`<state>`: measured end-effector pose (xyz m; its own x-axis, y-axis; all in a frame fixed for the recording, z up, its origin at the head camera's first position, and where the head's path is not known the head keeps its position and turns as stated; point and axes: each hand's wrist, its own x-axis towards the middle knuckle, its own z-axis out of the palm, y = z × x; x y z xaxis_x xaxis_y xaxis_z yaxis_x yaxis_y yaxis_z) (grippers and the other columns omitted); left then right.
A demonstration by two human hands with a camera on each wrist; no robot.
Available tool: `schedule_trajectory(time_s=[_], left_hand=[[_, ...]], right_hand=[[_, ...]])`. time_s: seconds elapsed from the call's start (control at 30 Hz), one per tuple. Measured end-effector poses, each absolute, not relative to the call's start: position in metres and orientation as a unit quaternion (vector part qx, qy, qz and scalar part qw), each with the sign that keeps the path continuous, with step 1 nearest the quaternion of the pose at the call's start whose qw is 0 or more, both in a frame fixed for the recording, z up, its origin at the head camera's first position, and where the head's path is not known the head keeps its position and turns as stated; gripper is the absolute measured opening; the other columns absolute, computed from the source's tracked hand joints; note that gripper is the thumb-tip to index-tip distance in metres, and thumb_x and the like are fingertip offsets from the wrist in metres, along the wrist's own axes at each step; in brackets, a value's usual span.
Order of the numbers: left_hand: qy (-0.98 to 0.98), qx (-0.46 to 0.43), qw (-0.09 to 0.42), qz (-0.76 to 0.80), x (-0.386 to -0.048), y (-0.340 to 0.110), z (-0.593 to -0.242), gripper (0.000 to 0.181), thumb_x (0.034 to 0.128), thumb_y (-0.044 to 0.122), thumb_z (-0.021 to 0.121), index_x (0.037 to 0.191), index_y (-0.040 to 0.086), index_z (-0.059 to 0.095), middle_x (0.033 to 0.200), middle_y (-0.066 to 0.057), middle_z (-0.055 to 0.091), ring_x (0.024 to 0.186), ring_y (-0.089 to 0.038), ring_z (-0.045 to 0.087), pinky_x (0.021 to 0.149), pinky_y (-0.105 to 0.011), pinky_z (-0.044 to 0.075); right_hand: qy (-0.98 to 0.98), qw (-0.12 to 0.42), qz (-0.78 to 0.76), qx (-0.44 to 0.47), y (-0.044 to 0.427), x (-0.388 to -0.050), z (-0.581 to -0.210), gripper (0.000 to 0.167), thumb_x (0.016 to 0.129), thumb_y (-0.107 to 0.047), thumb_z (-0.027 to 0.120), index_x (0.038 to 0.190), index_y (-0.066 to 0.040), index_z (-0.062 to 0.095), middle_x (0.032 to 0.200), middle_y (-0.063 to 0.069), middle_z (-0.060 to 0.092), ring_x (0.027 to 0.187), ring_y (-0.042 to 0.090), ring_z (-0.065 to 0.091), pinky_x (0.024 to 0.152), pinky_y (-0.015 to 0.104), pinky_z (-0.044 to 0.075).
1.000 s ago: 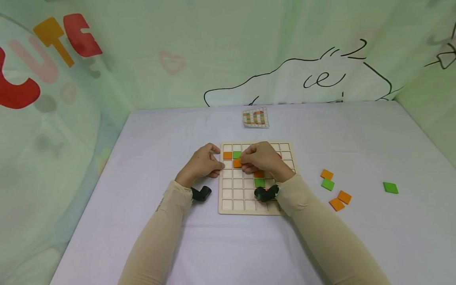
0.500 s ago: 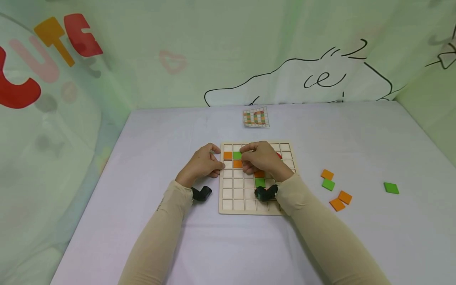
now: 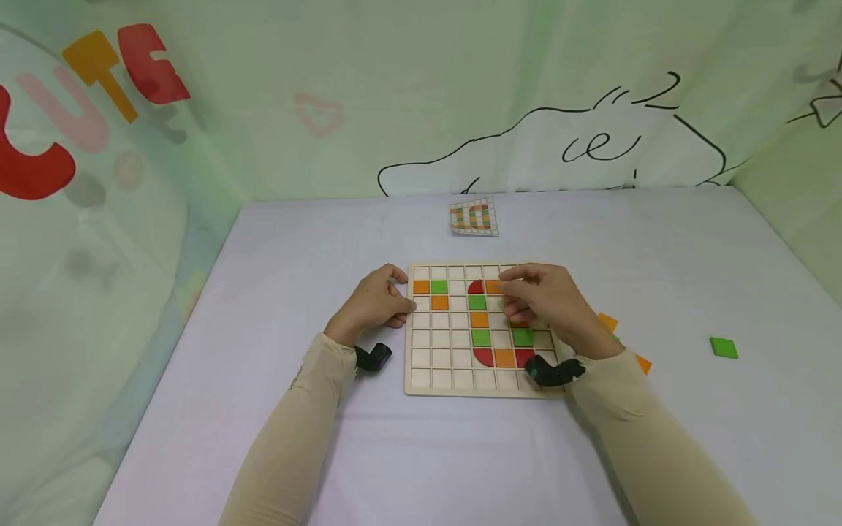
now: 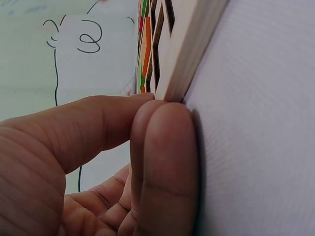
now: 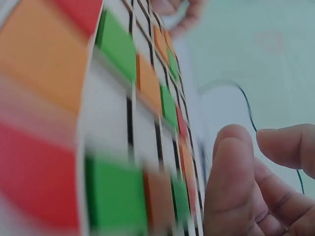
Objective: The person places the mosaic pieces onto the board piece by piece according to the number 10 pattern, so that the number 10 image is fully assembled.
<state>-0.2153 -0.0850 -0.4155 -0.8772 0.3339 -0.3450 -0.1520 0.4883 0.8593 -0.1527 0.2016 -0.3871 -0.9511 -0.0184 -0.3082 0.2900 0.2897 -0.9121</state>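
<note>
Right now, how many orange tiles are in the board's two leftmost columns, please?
2: one orange tile in column one, second row down; another in column two, third row.

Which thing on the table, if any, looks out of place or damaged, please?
Nothing looks spilled or broken. One green tile lies alone at the right, apart from the other loose tiles, and the paper card behind the board seems slightly curled rather than flat.
</note>
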Motion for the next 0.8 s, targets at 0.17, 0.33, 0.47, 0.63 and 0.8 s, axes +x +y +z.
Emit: schedule_trajectory(time_s=[0.17, 0.33, 0.47, 0.63, 0.8], left_hand=[[0.825, 0.054, 0.250, 0.503, -0.215, -0.084, -0.415, 0.050, 0.0913, -0.001, 0.076, 0.134, 0.003, 0.051, 0.090, -0.011, 0.062, 0.067, -0.018, 0.066, 0.063, -0.028, 0.064], [0.824, 0.046, 0.253, 0.505, -0.215, -0.085, -0.414, 0.050, 0.0912, 0.000, 0.077, 0.135, 0.003, 0.051, 0.092, -0.012, 0.062, 0.067, -0.017, 0.066, 0.063, -0.027, 0.063], [0.825, 0.046, 0.253, 0.504, -0.214, -0.085, -0.413, 0.050, 0.0914, 0.000, 0.076, 0.135, 0.003, 0.051, 0.092, -0.012, 0.062, 0.066, -0.016, 0.065, 0.063, -0.027, 0.063], [0.827, 0.042, 0.253, 0.501, -0.214, -0.084, -0.413, 0.050, 0.0919, 0.001, 0.077, 0.135, 0.004, 0.051, 0.093, -0.012, 0.062, 0.067, -0.016, 0.066, 0.063, -0.026, 0.063], [0.827, 0.043, 0.254, 0.500, -0.213, -0.084, -0.413, 0.050, 0.0922, 0.001, 0.076, 0.135, 0.004, 0.051, 0.092, -0.012, 0.062, 0.066, -0.016, 0.065, 0.063, -0.026, 0.063]], right_hand=[[0.797, 0.096, -0.583, 0.126, 0.260, -0.121, -0.391, 0.044, 0.106, -0.026, 0.063, 0.137, 0.004, 0.056, 0.097, 0.004, 0.069, 0.076, 0.013, 0.071, 0.072, 0.027, 0.064], [0.745, 0.073, -0.644, 0.158, 0.323, -0.087, -0.393, 0.025, 0.101, -0.025, 0.072, 0.119, -0.008, 0.070, 0.090, -0.001, 0.074, 0.076, 0.015, 0.073, 0.068, 0.026, 0.064], [0.708, 0.047, -0.678, 0.191, 0.362, -0.064, -0.394, 0.005, 0.099, -0.019, 0.075, 0.103, -0.018, 0.078, 0.086, -0.001, 0.076, 0.072, 0.016, 0.073, 0.064, 0.026, 0.063], [0.710, 0.026, -0.667, 0.223, 0.400, -0.043, -0.402, 0.007, 0.099, -0.017, 0.075, 0.094, -0.021, 0.079, 0.082, -0.002, 0.076, 0.068, 0.015, 0.072, 0.060, 0.026, 0.062], [0.768, 0.039, -0.584, 0.261, 0.424, -0.031, -0.407, 0.014, 0.100, -0.026, 0.073, 0.086, -0.030, 0.074, 0.078, -0.007, 0.071, 0.064, 0.013, 0.068, 0.056, 0.025, 0.060]])
